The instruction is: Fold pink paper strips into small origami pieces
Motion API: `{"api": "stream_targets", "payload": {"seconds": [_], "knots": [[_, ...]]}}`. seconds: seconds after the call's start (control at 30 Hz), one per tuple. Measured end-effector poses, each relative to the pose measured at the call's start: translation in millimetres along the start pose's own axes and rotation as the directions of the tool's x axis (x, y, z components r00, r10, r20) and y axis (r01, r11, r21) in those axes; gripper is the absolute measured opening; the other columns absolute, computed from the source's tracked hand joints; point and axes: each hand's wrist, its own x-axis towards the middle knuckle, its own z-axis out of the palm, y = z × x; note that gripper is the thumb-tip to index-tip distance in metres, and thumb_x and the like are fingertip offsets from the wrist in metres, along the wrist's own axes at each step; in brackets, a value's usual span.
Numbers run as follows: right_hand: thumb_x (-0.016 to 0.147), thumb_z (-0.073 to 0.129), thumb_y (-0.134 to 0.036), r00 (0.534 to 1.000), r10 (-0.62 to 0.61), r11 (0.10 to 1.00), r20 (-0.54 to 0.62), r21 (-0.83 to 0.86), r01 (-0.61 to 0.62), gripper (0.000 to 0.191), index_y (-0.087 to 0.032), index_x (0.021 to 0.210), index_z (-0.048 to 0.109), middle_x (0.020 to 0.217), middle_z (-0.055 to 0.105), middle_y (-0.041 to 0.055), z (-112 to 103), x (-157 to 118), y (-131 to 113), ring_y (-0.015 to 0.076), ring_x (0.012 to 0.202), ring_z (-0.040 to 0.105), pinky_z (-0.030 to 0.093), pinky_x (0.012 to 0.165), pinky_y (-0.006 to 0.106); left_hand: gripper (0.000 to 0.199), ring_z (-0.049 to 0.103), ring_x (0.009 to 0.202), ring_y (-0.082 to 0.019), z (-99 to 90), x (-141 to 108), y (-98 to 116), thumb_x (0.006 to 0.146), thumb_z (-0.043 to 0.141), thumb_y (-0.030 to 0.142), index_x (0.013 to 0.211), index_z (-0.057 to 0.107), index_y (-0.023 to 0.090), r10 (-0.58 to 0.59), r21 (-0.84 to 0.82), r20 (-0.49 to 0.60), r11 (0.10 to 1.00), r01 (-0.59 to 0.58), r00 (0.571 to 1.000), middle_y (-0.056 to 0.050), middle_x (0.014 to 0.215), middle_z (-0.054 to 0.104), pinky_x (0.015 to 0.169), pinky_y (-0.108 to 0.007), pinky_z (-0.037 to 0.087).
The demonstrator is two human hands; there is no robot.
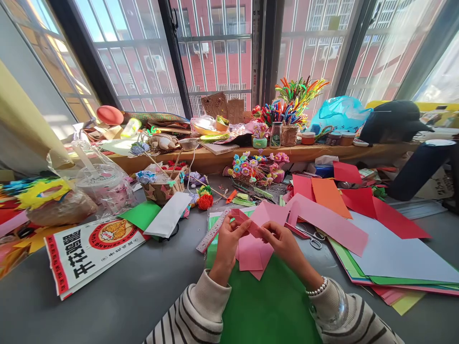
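Observation:
Both hands hold one pink folded paper strip point(254, 229) above the green mat point(268, 306). My left hand point(229, 239) pinches its left part between thumb and fingers, and my right hand point(281, 241) pinches the right end. Under the strip, pink paper squares point(250, 255) lie overlapping on the mat. A patterned ruler point(213, 232) is beside my left hand. To the right of my right hand are silver scissors point(315, 240), their blades partly hidden by pink paper.
Stacked coloured sheets point(405, 253) cover the right side. At left are a printed paper bag point(96, 248), a white paper point(168, 215) and a plastic-wrapped cup point(103, 186). Pipe-cleaner flowers point(251, 167) stand behind the mat, below a crowded windowsill point(222, 155).

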Motion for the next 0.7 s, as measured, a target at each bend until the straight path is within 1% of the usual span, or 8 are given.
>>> {"api": "stream_targets", "payload": {"seconds": [0.07,0.13,0.2,0.3,0.47,0.6,0.7], "knots": [[0.076,0.047,-0.035,1.000,0.013,0.996,-0.005,0.087,-0.013,0.021,-0.015,0.074,0.053,0.066,0.060,0.0029,0.0,-0.6,0.1,0.0125,0.059,0.054,0.045,0.055,0.024,0.035,0.059,0.058,-0.013,0.5,-0.1,0.4,0.057,0.067,0.023,0.085,0.048,0.015,-0.028,-0.012,0.018,1.000,0.028,0.999,0.001,0.064,0.061,0.062,-0.027,0.047],[0.075,0.049,-0.035,1.000,0.011,0.993,-0.018,0.121,-0.008,0.020,-0.015,0.077,0.053,0.066,0.060,0.0031,-0.2,-1.3,0.5,0.0132,0.061,0.056,0.046,0.057,0.025,0.033,0.060,0.060,-0.014,0.9,-0.3,0.6,0.058,0.067,0.023,0.084,0.048,0.014,-0.063,-0.017,0.039,0.998,0.063,0.997,-0.001,0.065,0.062,0.064,-0.028,0.047],[0.075,0.049,-0.034,0.998,-0.005,0.997,-0.068,0.080,0.011,0.019,-0.015,0.077,0.053,0.066,0.060,0.0032,-0.8,-2.0,0.4,0.0135,0.061,0.056,0.046,0.057,0.026,0.030,0.060,0.063,-0.014,1.0,-0.6,0.7,0.059,0.067,0.022,0.083,0.050,0.014,-0.103,-0.006,0.049,0.995,0.103,0.994,-0.002,0.067,0.063,0.066,-0.028,0.047],[0.076,0.048,-0.031,0.989,-0.051,0.998,-0.139,-0.043,0.045,0.016,-0.016,0.076,0.054,0.068,0.060,0.0033,-1.8,-3.1,-1.6,0.0136,0.061,0.056,0.046,0.058,0.025,0.027,0.061,0.066,-0.014,0.8,-0.9,0.9,0.059,0.067,0.022,0.080,0.053,0.013,-0.148,0.013,0.071,0.989,0.147,0.986,-0.003,0.070,0.064,0.068,-0.027,0.047],[0.076,0.047,-0.027,0.973,-0.138,0.980,-0.183,-0.169,0.108,0.014,-0.016,0.079,0.056,0.074,0.061,0.0041,-1.3,-4.7,-7.1,0.0141,0.064,0.057,0.046,0.059,0.025,0.024,0.062,0.068,-0.017,0.7,-1.8,1.5,0.060,0.066,0.025,0.078,0.055,0.013,-0.185,0.024,0.111,0.983,0.184,0.976,-0.006,0.071,0.065,0.070,-0.029,0.048],[0.077,0.047,-0.025,0.969,-0.173,0.972,-0.176,-0.187,0.139,0.014,-0.016,0.082,0.057,0.074,0.061,0.0038,-0.6,-4.9,-7.6,0.0135,0.063,0.057,0.047,0.058,0.024,0.022,0.062,0.068,-0.019,1.5,-3.4,3.9,0.064,0.062,0.030,0.076,0.058,0.013,-0.185,0.048,0.118,0.982,0.180,0.976,-0.007,0.072,0.066,0.072,-0.032,0.048],[0.076,0.047,-0.024,0.963,-0.196,0.963,-0.184,-0.220,0.154,0.014,-0.017,0.083,0.057,0.076,0.061,0.0038,-0.3,-4.7,-6.0,0.0133,0.062,0.056,0.047,0.058,0.025,0.023,0.062,0.069,-0.019,2.2,-4.4,5.3,0.065,0.060,0.031,0.076,0.060,0.011,-0.186,0.082,0.115,0.981,0.177,0.976,-0.007,0.071,0.066,0.071,-0.032,0.048]]}}
